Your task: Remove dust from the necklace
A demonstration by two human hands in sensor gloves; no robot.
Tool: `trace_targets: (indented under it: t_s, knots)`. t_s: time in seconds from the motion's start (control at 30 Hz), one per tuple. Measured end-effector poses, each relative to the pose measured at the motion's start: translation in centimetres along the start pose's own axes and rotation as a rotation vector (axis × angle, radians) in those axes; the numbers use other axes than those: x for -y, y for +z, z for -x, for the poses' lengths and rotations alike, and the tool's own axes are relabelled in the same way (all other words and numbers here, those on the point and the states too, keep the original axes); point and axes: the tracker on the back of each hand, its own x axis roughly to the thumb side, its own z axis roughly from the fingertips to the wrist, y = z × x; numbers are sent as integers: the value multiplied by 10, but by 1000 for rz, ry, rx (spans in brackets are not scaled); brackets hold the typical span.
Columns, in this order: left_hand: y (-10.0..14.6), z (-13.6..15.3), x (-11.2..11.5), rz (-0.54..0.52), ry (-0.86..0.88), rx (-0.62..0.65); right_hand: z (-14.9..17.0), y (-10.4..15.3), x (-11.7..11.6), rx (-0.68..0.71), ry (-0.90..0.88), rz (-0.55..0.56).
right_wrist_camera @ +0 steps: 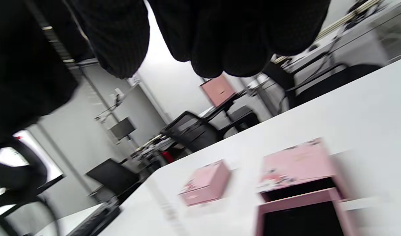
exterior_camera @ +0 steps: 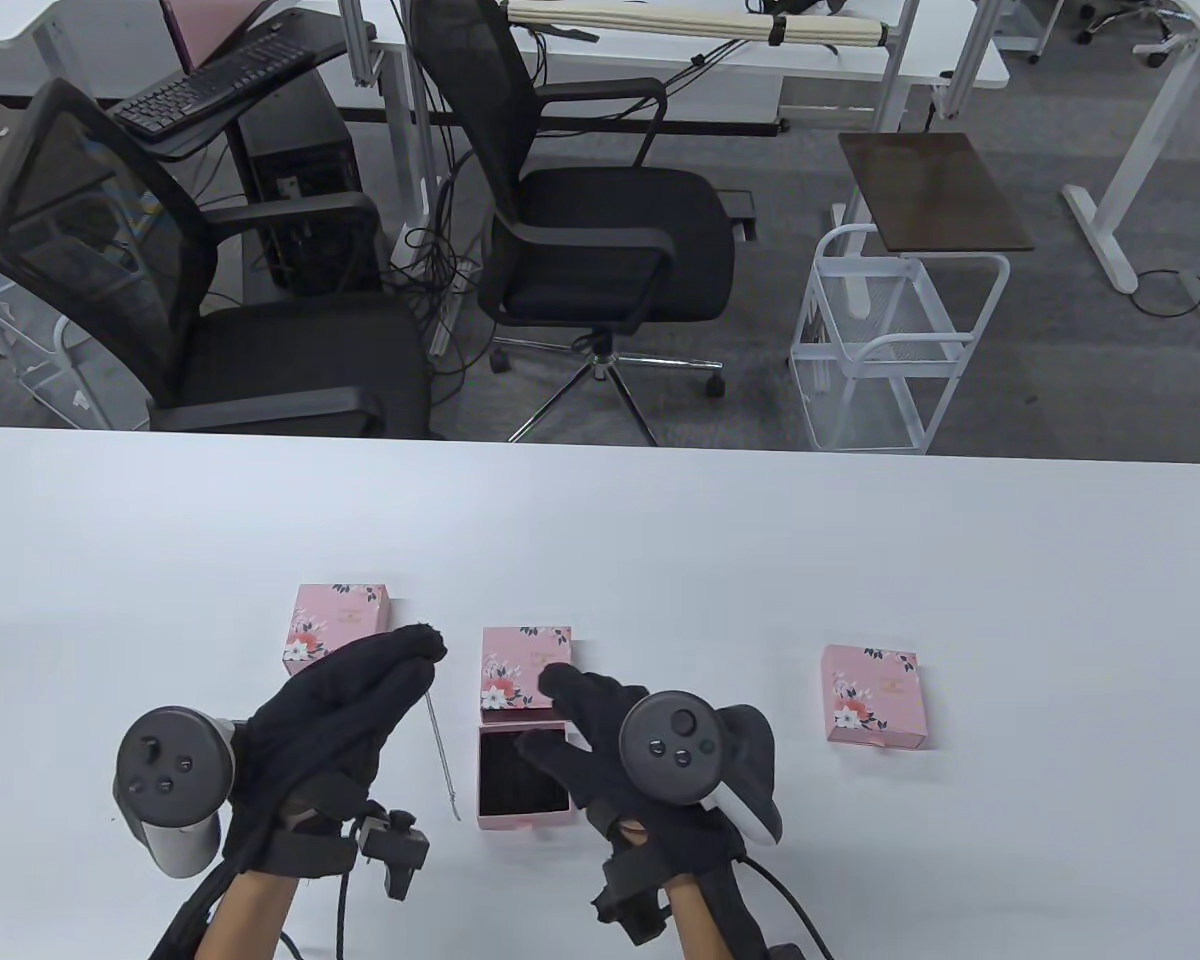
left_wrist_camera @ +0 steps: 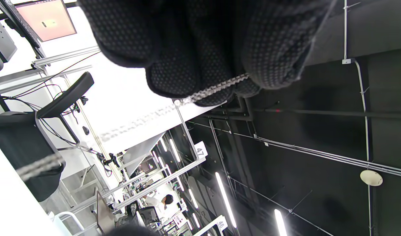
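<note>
A thin silver necklace chain [exterior_camera: 444, 750] hangs straight from my left hand [exterior_camera: 360, 700], which pinches its top end between gloved fingertips above the table. In the left wrist view the chain [left_wrist_camera: 213, 90] runs out from between the fingertips [left_wrist_camera: 174, 75] and trails off blurred to the lower left. My right hand [exterior_camera: 585, 735] hovers with spread fingers over an open pink box tray [exterior_camera: 522, 775] with a black lining, and holds nothing that shows. The tray [right_wrist_camera: 305, 213] also shows in the right wrist view. A grey and white cloth-like thing [exterior_camera: 755, 765] lies by the right hand's outer side.
The tray's pink floral lid [exterior_camera: 525, 668] lies just behind it. A shut pink floral box [exterior_camera: 338, 625] sits to the left and another [exterior_camera: 875, 695] to the right. Two black office chairs [exterior_camera: 600, 240] stand beyond the white table's [exterior_camera: 860, 560] far edge.
</note>
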Motion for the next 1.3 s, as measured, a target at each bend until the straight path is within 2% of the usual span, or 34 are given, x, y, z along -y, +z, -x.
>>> trace_targets:
  t_s: [0.13,0.2,0.3,0.4,0.67,1.03,1.2,1.3]
  knots:
    - [0,1,6,18,-16,4,-18,-15,-18,54,25,-48]
    - [0,2,8,31,-20,0,-20,-24,-32,61,32,-11]
    - [-1,4,8,30,-29,-8,-15,-28,-39,31,106,21]
    - [-2,7,6,21,-42,-21,-4,-27,-34,-11,156,56]
    - [-7,20,-2,-8,-97,-76,28,-25,-14,-125,149,111]
    - [-13,41,-3,-2,-240,-159,45,-22,-5,-209,191,164]
    - [-16,56,12,80,-328,-212,44,-22,-7,-205,189,190]
    - [-16,69,32,161,-389,-239,43,-23,-11,-206,202,186]
